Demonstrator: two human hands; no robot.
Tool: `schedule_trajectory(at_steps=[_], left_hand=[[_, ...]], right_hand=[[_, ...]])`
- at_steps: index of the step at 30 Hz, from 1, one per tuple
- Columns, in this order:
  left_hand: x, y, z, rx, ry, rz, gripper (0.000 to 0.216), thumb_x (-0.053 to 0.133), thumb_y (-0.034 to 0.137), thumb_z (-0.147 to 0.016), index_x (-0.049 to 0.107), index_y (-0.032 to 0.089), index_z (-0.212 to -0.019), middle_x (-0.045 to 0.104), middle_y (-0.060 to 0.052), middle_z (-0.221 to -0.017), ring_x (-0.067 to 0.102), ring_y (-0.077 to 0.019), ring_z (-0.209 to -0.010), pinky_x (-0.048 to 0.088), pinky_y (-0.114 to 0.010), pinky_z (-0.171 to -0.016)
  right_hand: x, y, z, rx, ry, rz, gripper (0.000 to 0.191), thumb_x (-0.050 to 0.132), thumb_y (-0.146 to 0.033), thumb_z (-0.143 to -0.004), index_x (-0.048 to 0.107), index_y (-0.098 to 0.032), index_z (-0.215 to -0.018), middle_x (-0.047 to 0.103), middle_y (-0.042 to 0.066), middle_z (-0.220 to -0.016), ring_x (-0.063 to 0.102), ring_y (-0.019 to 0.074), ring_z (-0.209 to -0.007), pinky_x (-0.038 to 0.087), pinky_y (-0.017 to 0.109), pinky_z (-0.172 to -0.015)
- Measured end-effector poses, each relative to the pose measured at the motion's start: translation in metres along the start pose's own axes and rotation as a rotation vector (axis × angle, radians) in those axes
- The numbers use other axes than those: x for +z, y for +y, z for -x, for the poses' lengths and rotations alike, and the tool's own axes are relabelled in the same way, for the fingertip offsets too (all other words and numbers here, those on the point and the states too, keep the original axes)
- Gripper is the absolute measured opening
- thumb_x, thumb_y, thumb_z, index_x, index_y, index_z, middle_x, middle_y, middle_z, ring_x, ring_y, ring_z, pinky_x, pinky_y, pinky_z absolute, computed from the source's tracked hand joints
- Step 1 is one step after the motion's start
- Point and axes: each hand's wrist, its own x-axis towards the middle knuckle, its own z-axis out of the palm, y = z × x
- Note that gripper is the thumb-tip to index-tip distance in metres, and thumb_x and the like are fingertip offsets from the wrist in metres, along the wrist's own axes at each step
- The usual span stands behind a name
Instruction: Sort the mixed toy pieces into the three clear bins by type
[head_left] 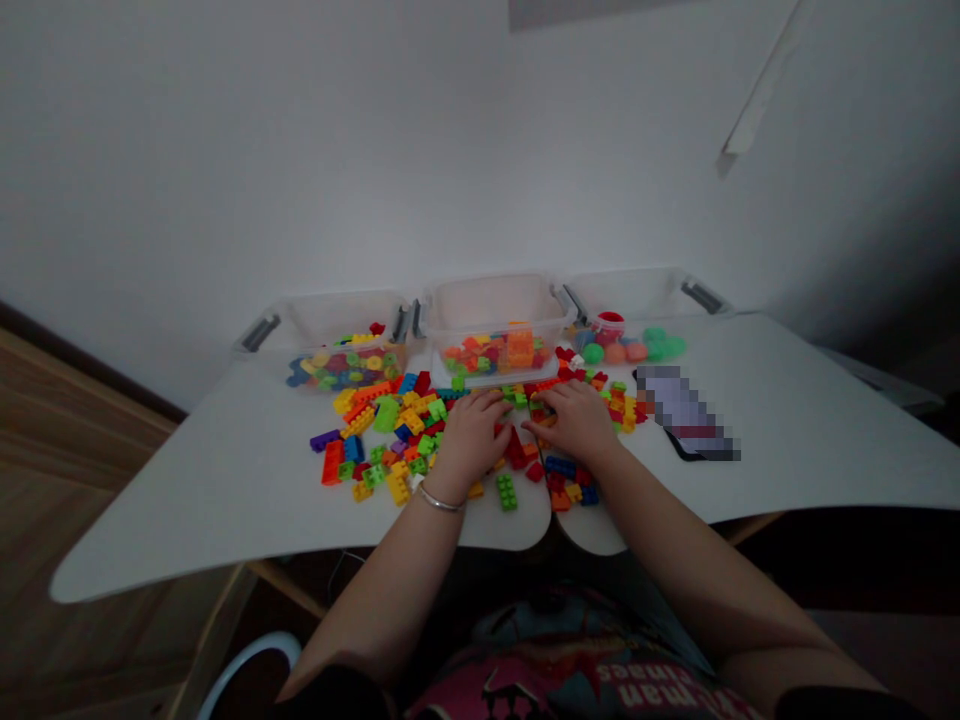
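My left hand (474, 435) lies over the loose toy bricks in the middle of the table, a silver bangle on its wrist. Its thumb stands away from the fingers, and no brick shows in its grasp. Just to the right, my right hand (576, 420) reaches into the same pile with thumb and fingers apart. Between the two hands are a green brick (515, 396) and a red brick (516, 450). A lime green brick (507, 492) lies nearer to me. Both palms face down, so anything under them is hidden.
Three clear plastic bins stand along the wall: the left bin (330, 318) and middle bin (495, 300) hold colourful pieces, the right bin (637, 290) rounded ones. A phone (686, 415) lies right of the bricks. The white table (225, 480) has a seam near my body.
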Motion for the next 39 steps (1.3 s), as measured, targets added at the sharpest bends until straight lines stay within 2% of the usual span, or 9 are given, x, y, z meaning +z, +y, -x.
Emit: schedule_trajectory(at_steps=[7, 14, 20, 26, 30, 35, 39], left_hand=[[0.000, 0.001, 0.000, 0.006, -0.001, -0.004, 0.029, 0.057, 0.026, -0.087, 0.070, 0.020, -0.113, 0.065, -0.007, -0.128, 0.055, -0.0251, -0.121, 0.042, -0.045, -0.108], [0.001, -0.001, -0.001, 0.011, 0.007, 0.003, 0.029, 0.058, 0.025, -0.087, 0.070, 0.019, -0.113, 0.065, -0.007, -0.127, 0.056, -0.0253, -0.121, 0.042, -0.045, -0.108], [-0.001, 0.001, 0.000, 0.007, 0.017, 0.011, 0.028, 0.058, 0.024, -0.087, 0.071, 0.019, -0.112, 0.065, -0.008, -0.127, 0.056, -0.0258, -0.120, 0.043, -0.046, -0.107], [-0.001, 0.000, 0.000, 0.014, 0.018, 0.008, 0.027, 0.059, 0.023, -0.086, 0.071, 0.020, -0.110, 0.066, -0.008, -0.126, 0.057, -0.0257, -0.120, 0.044, -0.047, -0.107], [-0.001, 0.001, 0.000, 0.022, 0.017, 0.002, 0.028, 0.059, 0.023, -0.086, 0.071, 0.018, -0.111, 0.065, -0.008, -0.127, 0.056, -0.0259, -0.120, 0.043, -0.045, -0.107], [-0.003, 0.003, 0.000, 0.011, 0.020, -0.003, 0.028, 0.059, 0.023, -0.086, 0.070, 0.020, -0.112, 0.066, -0.007, -0.126, 0.056, -0.0259, -0.120, 0.043, -0.045, -0.107], [-0.005, 0.004, 0.000, 0.019, 0.001, 0.007, 0.027, 0.058, 0.023, -0.087, 0.071, 0.019, -0.110, 0.066, -0.007, -0.126, 0.056, -0.0254, -0.120, 0.044, -0.045, -0.107]], right_hand=[[0.001, 0.000, -0.005, 0.067, -0.029, -0.048, 0.025, 0.064, -0.035, -0.080, 0.069, -0.023, -0.101, 0.072, 0.005, -0.100, 0.058, 0.0273, -0.100, 0.039, 0.041, -0.094], [0.002, -0.003, -0.003, 0.116, 0.002, -0.012, 0.029, 0.066, -0.044, -0.078, 0.067, -0.021, -0.097, 0.072, 0.008, -0.097, 0.058, 0.0296, -0.100, 0.038, 0.043, -0.091], [0.002, -0.002, -0.002, 0.100, 0.029, -0.035, 0.020, 0.064, -0.034, -0.079, 0.067, -0.021, -0.095, 0.073, 0.007, -0.093, 0.060, 0.0288, -0.096, 0.039, 0.043, -0.090], [0.013, 0.005, -0.002, 0.077, 0.129, -0.129, 0.019, 0.060, -0.028, -0.080, 0.067, -0.019, -0.095, 0.072, 0.008, -0.094, 0.060, 0.0272, -0.092, 0.044, 0.041, -0.088], [0.016, 0.011, -0.004, 0.080, 0.228, -0.288, 0.018, 0.057, -0.025, -0.080, 0.067, -0.019, -0.093, 0.071, 0.009, -0.092, 0.062, 0.0250, -0.088, 0.048, 0.039, -0.083], [0.005, 0.021, -0.007, 0.166, 0.420, -0.561, 0.020, 0.057, -0.035, -0.082, 0.067, -0.021, -0.091, 0.070, 0.006, -0.083, 0.062, 0.0195, -0.073, 0.052, 0.036, -0.072], [-0.014, 0.026, -0.021, 0.231, 0.607, -0.756, 0.024, 0.061, -0.040, -0.082, 0.067, -0.020, -0.092, 0.070, 0.006, -0.089, 0.063, 0.0184, -0.076, 0.053, 0.036, -0.075]])
